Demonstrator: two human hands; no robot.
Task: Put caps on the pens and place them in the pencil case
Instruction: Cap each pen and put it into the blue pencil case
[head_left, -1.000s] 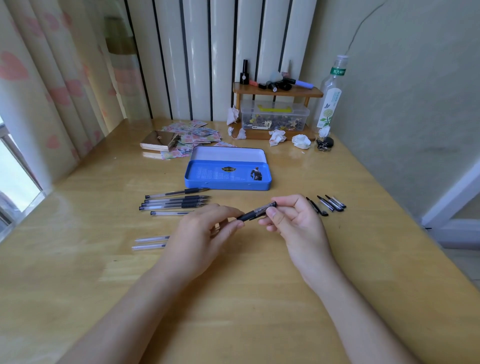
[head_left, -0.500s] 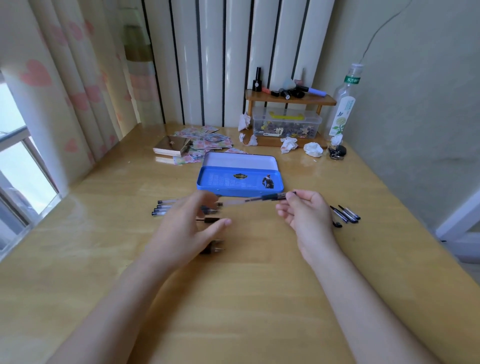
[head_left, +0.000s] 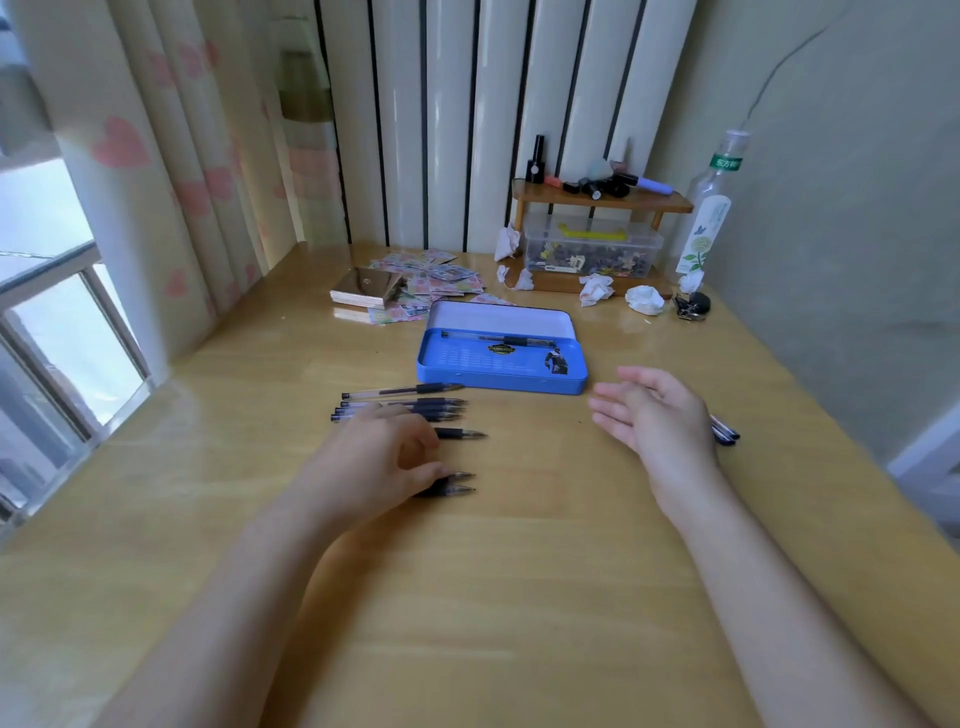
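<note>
Fingers of my left hand (head_left: 379, 457) curl onto two uncapped pens (head_left: 457, 483); right hand (head_left: 657, 415) spread, empty. Take one pen only; caps (head_left: 724, 431) lie right.

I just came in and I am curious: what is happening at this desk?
A person is capping pens and putting them into a blue pencil case that lies open on the desk. One capped pen already lies inside. The left hand reaches down onto the uncapped pens still on the desk. The right hand is open and holds nothing, beside the loose caps.
</note>
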